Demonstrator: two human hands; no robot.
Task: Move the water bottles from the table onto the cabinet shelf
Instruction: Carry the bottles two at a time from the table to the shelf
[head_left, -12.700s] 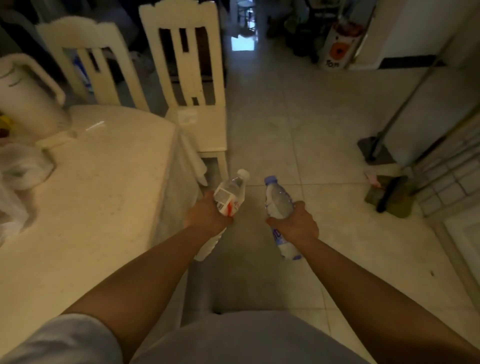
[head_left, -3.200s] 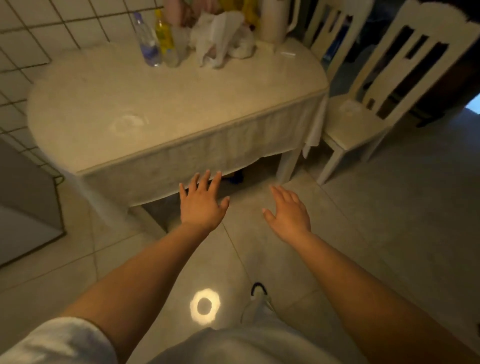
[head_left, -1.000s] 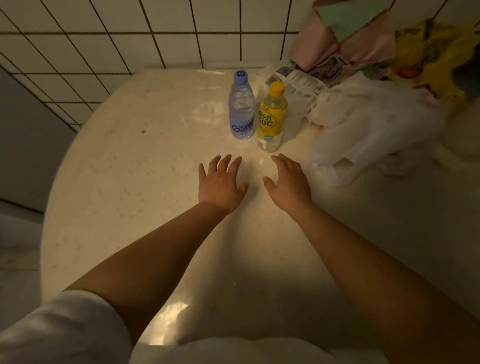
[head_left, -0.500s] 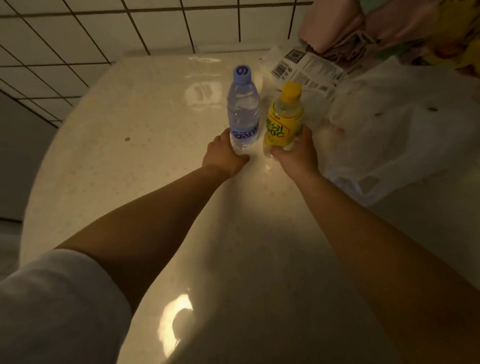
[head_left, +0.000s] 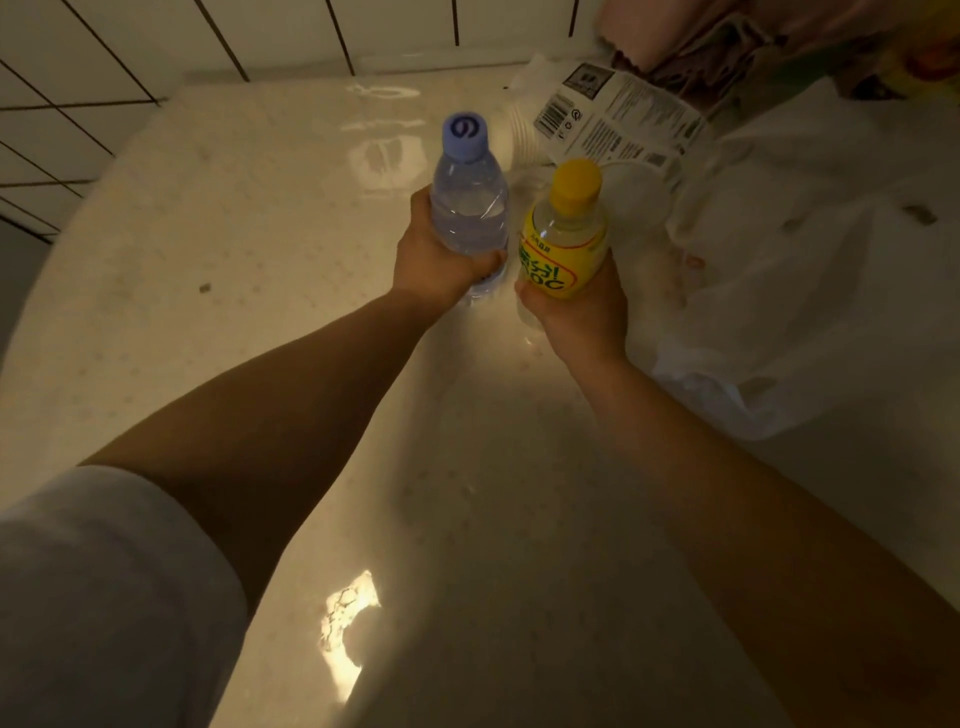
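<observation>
With left hand (head_left: 441, 260) and right hand (head_left: 576, 312) fingers each wrapped around a bottle, blue (head_left: 470, 208) and yellow (head_left: 563, 244), near frame centre, the bottles may collide or snag the bag (head_left: 779, 291) at right.

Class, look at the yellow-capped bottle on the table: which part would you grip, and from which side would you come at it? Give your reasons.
Grip the yellow-capped bottle round its labelled lower body, coming from the near side. It stands upright, and its body is round and narrow enough for fingers to wrap. The white plastic bag crowds its right and the blue-capped bottle its left. The right hand holds it just so.
</observation>
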